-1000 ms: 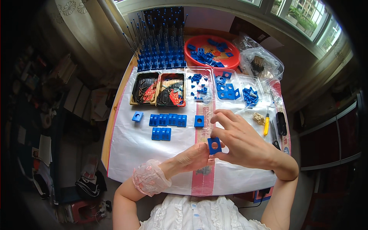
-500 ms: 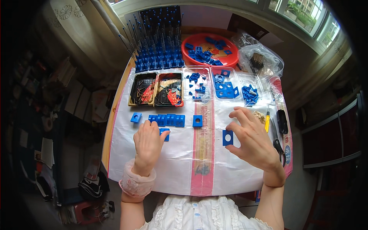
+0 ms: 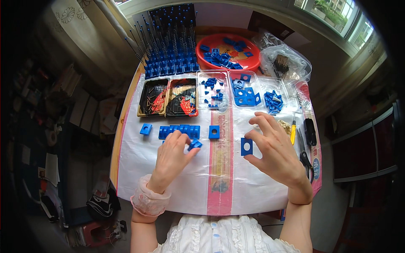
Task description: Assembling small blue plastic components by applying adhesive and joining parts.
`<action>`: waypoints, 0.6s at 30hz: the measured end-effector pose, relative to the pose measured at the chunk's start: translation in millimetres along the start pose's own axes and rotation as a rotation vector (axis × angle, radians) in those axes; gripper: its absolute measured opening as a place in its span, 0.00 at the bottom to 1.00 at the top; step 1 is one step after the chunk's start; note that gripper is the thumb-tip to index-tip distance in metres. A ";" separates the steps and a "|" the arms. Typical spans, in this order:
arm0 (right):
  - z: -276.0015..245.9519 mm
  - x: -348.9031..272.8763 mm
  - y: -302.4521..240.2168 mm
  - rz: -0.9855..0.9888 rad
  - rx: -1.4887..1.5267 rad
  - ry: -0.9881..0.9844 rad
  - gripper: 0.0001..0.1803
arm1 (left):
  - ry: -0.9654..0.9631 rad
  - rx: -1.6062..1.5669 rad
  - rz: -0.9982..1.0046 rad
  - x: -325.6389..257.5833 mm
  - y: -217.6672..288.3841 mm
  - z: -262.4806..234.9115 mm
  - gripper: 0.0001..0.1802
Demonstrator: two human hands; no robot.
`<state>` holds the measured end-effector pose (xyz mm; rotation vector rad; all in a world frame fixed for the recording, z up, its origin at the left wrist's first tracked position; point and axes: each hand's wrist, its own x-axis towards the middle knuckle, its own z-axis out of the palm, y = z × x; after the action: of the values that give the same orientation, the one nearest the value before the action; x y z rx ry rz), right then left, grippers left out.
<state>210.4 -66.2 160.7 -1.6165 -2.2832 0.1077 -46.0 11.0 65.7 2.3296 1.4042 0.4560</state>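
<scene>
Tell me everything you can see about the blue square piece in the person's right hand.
The blue square piece is flat, looks like moulded plastic, and has one round hole through its middle. The right hand holds it upright above the white plastic table cover, face toward the camera, the thumb under its lower edge and a fingertip at its upper edge. Nothing else touches it.

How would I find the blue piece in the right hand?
Start at the white sheet covering the table, then its pink stripe. Just right of it, the right hand pinches a blue square piece with a round hole, the only one lifted off the sheet.
</scene>
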 end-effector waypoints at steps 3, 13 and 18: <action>2.5 0.0 -1.6 0.013 -0.010 0.014 0.18 | -0.211 -0.702 0.022 5.2 13.3 4.0 0.12; 16.4 0.6 -12.2 -0.028 -0.019 -0.007 0.17 | -0.749 -2.087 -0.491 -4.1 20.4 78.3 0.20; 29.9 5.6 -11.1 -0.047 -0.059 -0.088 0.17 | -0.724 -2.087 -0.561 -9.2 24.4 87.3 0.18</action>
<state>189.3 -60.8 136.6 -1.6150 -2.4104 0.1032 8.7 -21.1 0.2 0.2502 0.4152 0.4099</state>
